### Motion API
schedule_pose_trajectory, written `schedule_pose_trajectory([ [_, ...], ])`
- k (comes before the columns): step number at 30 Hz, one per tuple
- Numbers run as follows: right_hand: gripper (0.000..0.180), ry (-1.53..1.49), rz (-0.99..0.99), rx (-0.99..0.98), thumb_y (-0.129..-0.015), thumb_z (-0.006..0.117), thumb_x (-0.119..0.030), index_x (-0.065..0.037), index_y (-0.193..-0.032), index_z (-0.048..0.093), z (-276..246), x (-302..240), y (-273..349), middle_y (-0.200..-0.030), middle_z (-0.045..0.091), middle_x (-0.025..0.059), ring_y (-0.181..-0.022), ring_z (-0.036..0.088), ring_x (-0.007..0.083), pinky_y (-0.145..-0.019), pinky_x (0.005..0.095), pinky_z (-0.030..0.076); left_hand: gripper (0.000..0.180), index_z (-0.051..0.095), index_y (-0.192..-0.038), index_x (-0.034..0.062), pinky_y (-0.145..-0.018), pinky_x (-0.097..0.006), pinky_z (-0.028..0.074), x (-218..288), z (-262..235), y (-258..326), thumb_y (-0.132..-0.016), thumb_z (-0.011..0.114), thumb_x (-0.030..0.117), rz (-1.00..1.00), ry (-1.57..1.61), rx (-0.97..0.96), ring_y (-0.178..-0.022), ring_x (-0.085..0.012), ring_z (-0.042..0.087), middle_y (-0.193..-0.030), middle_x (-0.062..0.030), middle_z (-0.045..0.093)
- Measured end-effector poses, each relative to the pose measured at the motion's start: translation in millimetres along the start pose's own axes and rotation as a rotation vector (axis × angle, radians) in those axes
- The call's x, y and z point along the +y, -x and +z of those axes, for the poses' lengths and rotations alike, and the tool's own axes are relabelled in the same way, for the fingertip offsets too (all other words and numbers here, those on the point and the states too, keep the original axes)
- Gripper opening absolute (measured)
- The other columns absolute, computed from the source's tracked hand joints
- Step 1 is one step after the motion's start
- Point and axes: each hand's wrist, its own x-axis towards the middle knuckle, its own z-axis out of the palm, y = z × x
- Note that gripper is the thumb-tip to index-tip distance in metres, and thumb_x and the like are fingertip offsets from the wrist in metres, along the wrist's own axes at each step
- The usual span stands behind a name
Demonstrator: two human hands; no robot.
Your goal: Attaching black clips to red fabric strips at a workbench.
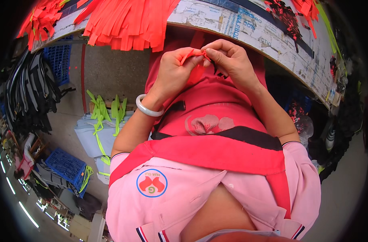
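pinching a small orange-red strip (194,54) between both hands, a person works just below the edge of a worn work table (248,28), seen from above by a camera on their own head; the strip sits in the middle of the upper part of the view, held in front of the person's chest over a red apron (208,149); the left hand (174,72) is closed on the strip's left end with thumb and fingertips, and a pale bangle (148,107) circles that wrist; the right hand (230,60) is closed on the strip's right end, fingertips touching those of the left hand; a thin dark piece shows just under the right fingers, too small to tell what it is; below the apron a pink polo shirt (184,197) fills the lower part of the view; on the table, above the hands, a heap of orange-red strips (127,20) hangs over the edge, with another heap (40,18) at the far left; on the floor to the left, neon green straps (107,113) lie over a pale bundle; further left hang dark straps (30,88), and a blue plastic crate (65,163) stands lower down
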Motion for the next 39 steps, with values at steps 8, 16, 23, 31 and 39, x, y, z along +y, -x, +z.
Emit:
schedule_pose_trajectory([
  [8,0.017,0.280,0.015,-0.067,-0.093,0.062,-0.018,-0.001,-0.092,0.057,-5.1,-13.1,-3.2,-0.074,0.067,0.0020,-0.055,0.046,0.0008,-0.048,0.0167,0.034,0.014,0.068,-0.097,-0.0024,-0.069,-0.021,0.047,-3.3,-1.9,-0.6,-0.091,0.060,0.006,0.039,-0.184,-0.029,-0.075,-0.0051,0.057,-0.081,-0.0019,0.068],
  [16,0.017,-0.041,0.143,-0.093,-0.092,0.062,-0.018,-0.002,-0.091,0.058,-14.2,7.0,-5.6,-0.074,0.066,0.0021,-0.060,0.051,0.0013,-0.051,0.0173,0.037,0.012,0.069,-0.095,-0.0020,-0.069,-0.023,0.049,2.6,-3.3,-1.7,-0.088,0.062,0.005,-0.056,-0.066,-0.015,-0.073,-0.0076,0.062,-0.079,-0.0032,0.070],
  [23,0.021,0.077,0.206,0.015,-0.089,0.067,-0.019,-0.001,-0.099,0.068,-12.9,8.8,-2.3,-0.085,0.066,0.0004,-0.065,0.050,0.0000,-0.055,0.0150,0.038,0.012,0.069,-0.096,-0.0016,-0.060,-0.019,0.045,4.5,-9.7,0.9,-0.090,0.062,0.007,-0.070,0.156,-0.024,-0.068,-0.0051,0.058,-0.078,-0.0016,0.067],
  [31,0.016,0.005,-0.105,-0.010,-0.092,0.064,-0.018,-0.004,-0.098,0.065,-3.5,-6.3,0.4,-0.076,0.061,-0.0024,-0.055,0.043,-0.0002,-0.047,0.0165,0.032,0.017,0.064,-0.103,-0.0026,-0.049,-0.019,0.033,11.1,-19.3,1.2,-0.092,0.060,0.010,-0.154,0.249,-0.043,-0.054,-0.0044,0.044,-0.067,0.0015,0.055],
  [39,0.016,0.174,-0.061,-0.045,-0.089,0.066,-0.016,0.000,-0.091,0.065,6.2,-10.4,9.2,-0.076,0.064,0.0006,-0.064,0.054,0.0021,-0.051,0.0172,0.038,0.017,0.064,-0.101,-0.0016,-0.047,-0.019,0.032,10.6,-23.1,3.0,-0.091,0.063,0.012,-0.217,0.352,-0.105,-0.053,-0.0039,0.044,-0.068,0.0014,0.056],
])
